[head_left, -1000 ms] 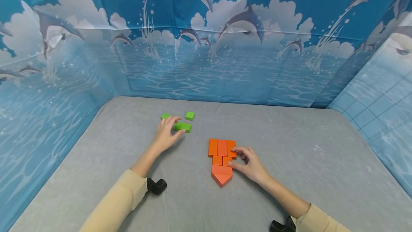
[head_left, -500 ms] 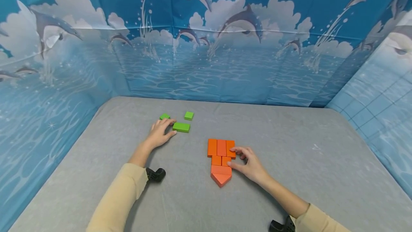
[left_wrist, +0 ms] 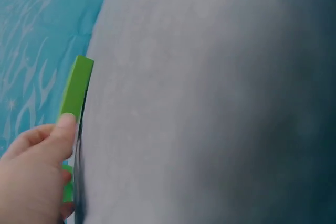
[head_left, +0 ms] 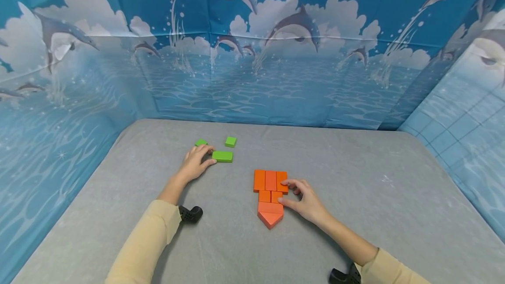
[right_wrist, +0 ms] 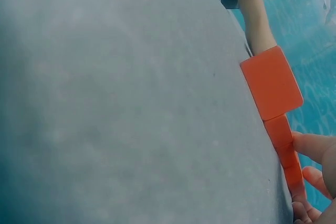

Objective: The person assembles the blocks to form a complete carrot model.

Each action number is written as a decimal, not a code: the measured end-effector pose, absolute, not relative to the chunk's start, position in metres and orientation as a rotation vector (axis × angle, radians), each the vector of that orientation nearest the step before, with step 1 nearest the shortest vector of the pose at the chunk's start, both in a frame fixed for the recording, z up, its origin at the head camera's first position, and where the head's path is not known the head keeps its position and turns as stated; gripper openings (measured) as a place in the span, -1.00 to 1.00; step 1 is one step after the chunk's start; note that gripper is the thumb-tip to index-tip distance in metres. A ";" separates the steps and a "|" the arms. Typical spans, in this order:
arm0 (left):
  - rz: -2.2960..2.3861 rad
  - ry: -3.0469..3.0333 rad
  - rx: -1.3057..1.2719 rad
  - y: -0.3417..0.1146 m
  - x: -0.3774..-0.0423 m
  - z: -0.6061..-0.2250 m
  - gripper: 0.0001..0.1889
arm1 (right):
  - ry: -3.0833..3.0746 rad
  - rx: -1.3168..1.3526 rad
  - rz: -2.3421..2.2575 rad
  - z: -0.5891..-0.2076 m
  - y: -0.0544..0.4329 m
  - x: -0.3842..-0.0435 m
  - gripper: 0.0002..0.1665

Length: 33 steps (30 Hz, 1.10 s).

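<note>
In the head view my left hand [head_left: 194, 162] is at the left end of a green rectangular block [head_left: 223, 156]. Its thumb is on the near side and a fingertip on the far side, pinching that end; the left wrist view has the thumb against the green block [left_wrist: 77, 85]. My right hand [head_left: 308, 201] rests its fingertips on the right side of an orange block figure [head_left: 270, 180]. One fingertip touches an upper block, the thumb a small middle block. Three upright blocks, two small ones, a wide one and a triangle [head_left: 270, 219] make up the figure, touching one another.
A small green block [head_left: 230, 141] lies behind the rectangular one. Another green block [head_left: 201, 142] is partly hidden by my left hand. Grey cloth [head_left: 355, 161] covers the table. A blue dolphin-print curtain [head_left: 244, 82] stands around the back and sides.
My left hand has drawn back leftward from over the green rectangular block to its left end. The block has turned slightly to lie straighter. My right hand stays at the orange figure.
</note>
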State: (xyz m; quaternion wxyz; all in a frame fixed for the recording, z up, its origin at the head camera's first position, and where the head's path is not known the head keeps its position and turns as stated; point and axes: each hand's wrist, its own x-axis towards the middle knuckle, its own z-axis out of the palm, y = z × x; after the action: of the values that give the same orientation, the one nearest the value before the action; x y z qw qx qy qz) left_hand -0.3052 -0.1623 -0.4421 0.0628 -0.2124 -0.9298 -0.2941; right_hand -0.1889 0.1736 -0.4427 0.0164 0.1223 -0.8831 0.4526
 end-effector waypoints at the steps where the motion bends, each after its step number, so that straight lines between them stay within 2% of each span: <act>1: -0.894 -2.812 -0.658 -0.160 -0.306 -0.440 -0.62 | -2.749 0.379 1.407 -0.443 0.174 -0.189 -0.52; 9: -0.937 -2.825 -0.797 -0.120 -0.313 -0.418 -0.58 | -2.745 0.380 1.425 -0.442 0.174 -0.189 -0.52; 18: -1.067 -2.841 -0.812 -0.073 -0.321 -0.428 -0.62 | -2.773 0.336 1.448 -0.438 0.173 -0.189 -0.51; 33: -1.049 -2.927 -0.874 -0.048 -0.320 -0.429 -0.60 | -2.774 0.333 1.414 -0.439 0.171 -0.189 -0.50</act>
State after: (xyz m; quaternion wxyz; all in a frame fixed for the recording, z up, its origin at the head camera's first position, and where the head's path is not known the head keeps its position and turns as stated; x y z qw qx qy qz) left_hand -0.3202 -0.0480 -0.4287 -0.0442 -0.2703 -0.9053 -0.3246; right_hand -0.1889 0.1714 -0.4386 0.0051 0.1064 -0.8859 0.4515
